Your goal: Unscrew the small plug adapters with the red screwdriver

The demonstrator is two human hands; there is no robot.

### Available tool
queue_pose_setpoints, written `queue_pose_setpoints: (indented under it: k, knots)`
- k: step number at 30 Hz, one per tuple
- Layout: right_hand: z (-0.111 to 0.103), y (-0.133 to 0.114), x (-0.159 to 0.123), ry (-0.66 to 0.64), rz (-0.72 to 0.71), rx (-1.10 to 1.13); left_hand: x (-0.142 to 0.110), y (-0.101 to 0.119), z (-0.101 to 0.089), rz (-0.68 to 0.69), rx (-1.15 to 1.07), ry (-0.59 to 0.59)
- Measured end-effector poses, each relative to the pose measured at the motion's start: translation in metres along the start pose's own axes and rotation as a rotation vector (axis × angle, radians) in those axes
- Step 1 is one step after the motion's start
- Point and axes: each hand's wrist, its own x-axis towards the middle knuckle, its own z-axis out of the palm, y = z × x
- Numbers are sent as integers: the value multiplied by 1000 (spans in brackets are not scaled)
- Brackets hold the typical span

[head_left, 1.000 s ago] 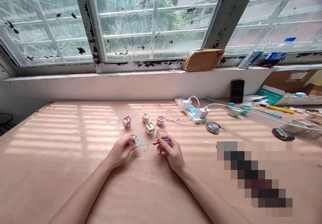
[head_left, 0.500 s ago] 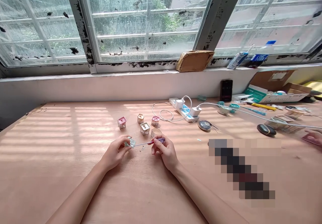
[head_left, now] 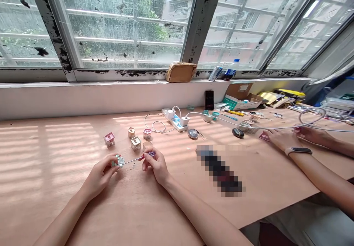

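Screwdriver (head_left: 139, 159) lies nearly level, tip pointing left at a small clear cube (head_left: 119, 161) gripped by left-hand fingers (head_left: 107, 163), right-hand fingers (head_left: 146, 161) pinching its handle.

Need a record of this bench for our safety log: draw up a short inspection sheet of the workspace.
Surface: plywood tabletop, striped with sunlight.
Job's things: small clear cube housing; small screwdriver; four similar housings stand just beyond, two pink-topped; tiny screws lie below the shaft.
Hands: left hand pinches the housing; right hand holds the screwdriver, its shaft reaching the housing.
Clutter: computer mouse, smartphone, open cardboard box.
Cables: white cable runs from a power strip toward a co-worker's hands.
Surroundings: window frame with peeling black paint.
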Motion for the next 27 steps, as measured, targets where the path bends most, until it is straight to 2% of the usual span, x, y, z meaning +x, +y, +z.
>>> queue_pose_setpoints:
  k: [11, 20, 27]
  knots:
    - [0, 1, 0, 0, 17, 21, -1, -1, -1, -34, 34, -7]
    - [1, 10, 3, 0, 63, 45, -2, -11, -3, -52, 84, -6]
    - [2, 18, 7, -1, 106, 108, -1, -15, -7, -141, -48, 70]
